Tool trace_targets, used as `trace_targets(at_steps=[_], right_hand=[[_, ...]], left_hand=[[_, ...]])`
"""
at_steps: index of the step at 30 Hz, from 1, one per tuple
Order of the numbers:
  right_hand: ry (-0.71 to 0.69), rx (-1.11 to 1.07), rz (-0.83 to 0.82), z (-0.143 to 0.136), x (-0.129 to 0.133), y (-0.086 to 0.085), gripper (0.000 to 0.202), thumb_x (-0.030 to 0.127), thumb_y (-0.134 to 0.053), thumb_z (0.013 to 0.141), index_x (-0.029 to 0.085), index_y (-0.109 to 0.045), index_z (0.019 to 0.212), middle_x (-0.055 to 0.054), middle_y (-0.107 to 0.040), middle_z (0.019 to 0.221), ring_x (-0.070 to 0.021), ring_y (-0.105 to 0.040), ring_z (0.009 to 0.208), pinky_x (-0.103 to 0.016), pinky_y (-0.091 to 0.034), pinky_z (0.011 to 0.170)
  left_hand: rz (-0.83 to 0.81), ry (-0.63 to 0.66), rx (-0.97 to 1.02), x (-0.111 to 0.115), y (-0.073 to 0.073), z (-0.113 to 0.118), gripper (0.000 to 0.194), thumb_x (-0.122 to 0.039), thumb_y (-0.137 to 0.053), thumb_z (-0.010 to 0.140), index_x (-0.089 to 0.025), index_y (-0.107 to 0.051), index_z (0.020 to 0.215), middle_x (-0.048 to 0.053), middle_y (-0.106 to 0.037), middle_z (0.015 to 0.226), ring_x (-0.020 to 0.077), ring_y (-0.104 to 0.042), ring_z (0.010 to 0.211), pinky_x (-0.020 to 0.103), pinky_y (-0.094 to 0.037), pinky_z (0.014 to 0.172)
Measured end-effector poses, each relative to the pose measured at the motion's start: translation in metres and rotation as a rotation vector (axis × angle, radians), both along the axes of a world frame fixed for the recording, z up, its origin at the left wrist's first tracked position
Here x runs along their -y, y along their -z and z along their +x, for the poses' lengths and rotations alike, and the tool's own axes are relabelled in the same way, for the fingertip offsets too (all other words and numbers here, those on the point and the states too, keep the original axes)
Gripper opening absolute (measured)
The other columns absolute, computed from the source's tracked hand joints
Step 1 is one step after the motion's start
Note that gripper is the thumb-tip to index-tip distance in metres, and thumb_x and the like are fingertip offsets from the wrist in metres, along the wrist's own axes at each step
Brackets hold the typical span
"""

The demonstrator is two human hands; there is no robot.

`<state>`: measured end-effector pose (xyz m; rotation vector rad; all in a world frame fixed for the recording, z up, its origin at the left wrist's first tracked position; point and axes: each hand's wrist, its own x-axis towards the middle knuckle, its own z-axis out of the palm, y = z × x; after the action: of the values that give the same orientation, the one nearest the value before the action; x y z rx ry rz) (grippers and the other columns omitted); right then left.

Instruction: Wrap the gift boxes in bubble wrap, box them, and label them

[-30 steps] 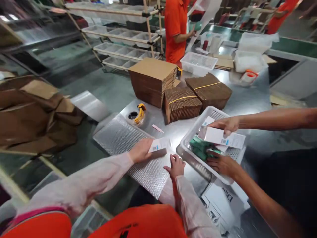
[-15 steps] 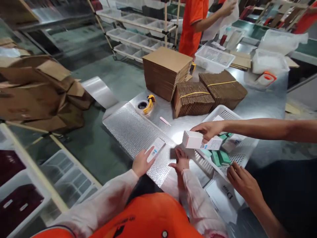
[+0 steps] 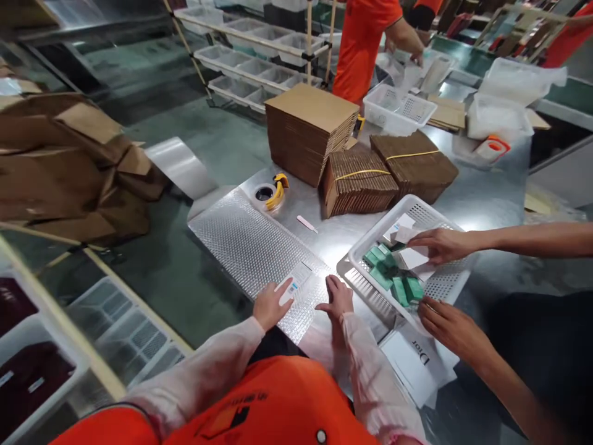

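Note:
A small white box (image 3: 300, 276) with a printed label lies on a sheet of bubble wrap (image 3: 245, 241), which is spread over the metal table's near left edge. My left hand (image 3: 272, 305) grips the near end of the box, thumb on top. To its right, my right hand (image 3: 338, 298) rests at the right edge of the wrap, thumb apart from the bent fingers and nothing in it. A co-worker's hand (image 3: 442, 245) is at white boxes inside a white plastic basket (image 3: 456, 296); their other hand (image 3: 447, 321) touches the basket's near rim.
Green boxes (image 3: 382, 266) lie in the basket. Behind are a tape dispenser (image 3: 273, 193), a pink-white slim tool (image 3: 307, 224), stacked flat cardboard (image 3: 310, 136) and strapped cardboard bundles (image 3: 361, 185). White printed paper bags (image 3: 410, 361) lie near right. A person in orange (image 3: 361, 49) stands beyond.
My left hand has lowered the white box flatter onto the bubble wrap. The co-worker's hand has moved right with a white box, from above the basket's left edge into the basket. My right hand stays put.

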<state>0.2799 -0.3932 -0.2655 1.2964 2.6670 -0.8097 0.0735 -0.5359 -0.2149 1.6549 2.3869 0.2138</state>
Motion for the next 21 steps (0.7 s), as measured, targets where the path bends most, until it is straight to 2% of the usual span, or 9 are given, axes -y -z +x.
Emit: trace_targets(at_steps=[3,8,16,19,21], right_hand=[[-0.008,-0.017,0.003,0.0,-0.001,0.003,0.094,0.063,-0.077,0.07,0.026,-0.041,0.15,-0.014,-0.042,0.152,-0.0323,-0.045,0.131,-0.044,-0.037,0.101],[-0.006,-0.013,0.0,0.0,0.0,0.005,0.094,0.066,-0.074,0.072,0.025,-0.041,0.15,-0.013,-0.042,0.153,-0.0326,-0.043,0.132,-0.044,-0.035,0.102],[-0.008,-0.032,-0.014,0.002,-0.001,0.007,0.093,0.065,-0.074,0.073,0.025,-0.041,0.15,-0.013,-0.04,0.154,-0.0316,-0.043,0.132,-0.043,-0.035,0.102],[-0.008,-0.034,-0.037,-0.002,0.002,0.005,0.094,0.063,-0.076,0.072,0.022,-0.041,0.15,-0.014,-0.04,0.154,-0.0313,-0.044,0.133,-0.044,-0.036,0.103],[-0.022,-0.039,-0.043,-0.005,0.006,-0.001,0.093,0.061,-0.077,0.073,0.021,-0.041,0.149,-0.015,-0.041,0.154,-0.0306,-0.044,0.133,-0.044,-0.037,0.105]], left_hand=[[-0.048,-0.001,-0.045,0.006,0.006,-0.007,0.054,-0.041,-0.056,0.092,-0.023,-0.052,0.144,0.011,-0.061,0.1,0.0275,-0.061,0.095,0.037,-0.048,0.084],[-0.057,-0.022,-0.06,-0.006,0.004,-0.012,0.055,-0.043,-0.055,0.093,-0.024,-0.051,0.145,0.011,-0.061,0.1,0.028,-0.06,0.096,0.037,-0.046,0.084],[-0.11,-0.046,-0.024,-0.009,0.008,-0.015,0.056,-0.042,-0.052,0.095,-0.024,-0.047,0.148,0.013,-0.06,0.105,0.0296,-0.058,0.102,0.039,-0.044,0.089],[-0.154,-0.057,-0.033,-0.007,0.0,-0.016,0.062,-0.049,-0.057,0.091,-0.026,-0.048,0.147,0.015,-0.059,0.112,0.0344,-0.055,0.108,0.046,-0.044,0.09],[-0.061,-0.054,-0.058,-0.011,-0.01,-0.011,0.072,-0.055,-0.065,0.084,-0.024,-0.048,0.146,0.019,-0.055,0.126,0.0404,-0.048,0.119,0.053,-0.042,0.095]])
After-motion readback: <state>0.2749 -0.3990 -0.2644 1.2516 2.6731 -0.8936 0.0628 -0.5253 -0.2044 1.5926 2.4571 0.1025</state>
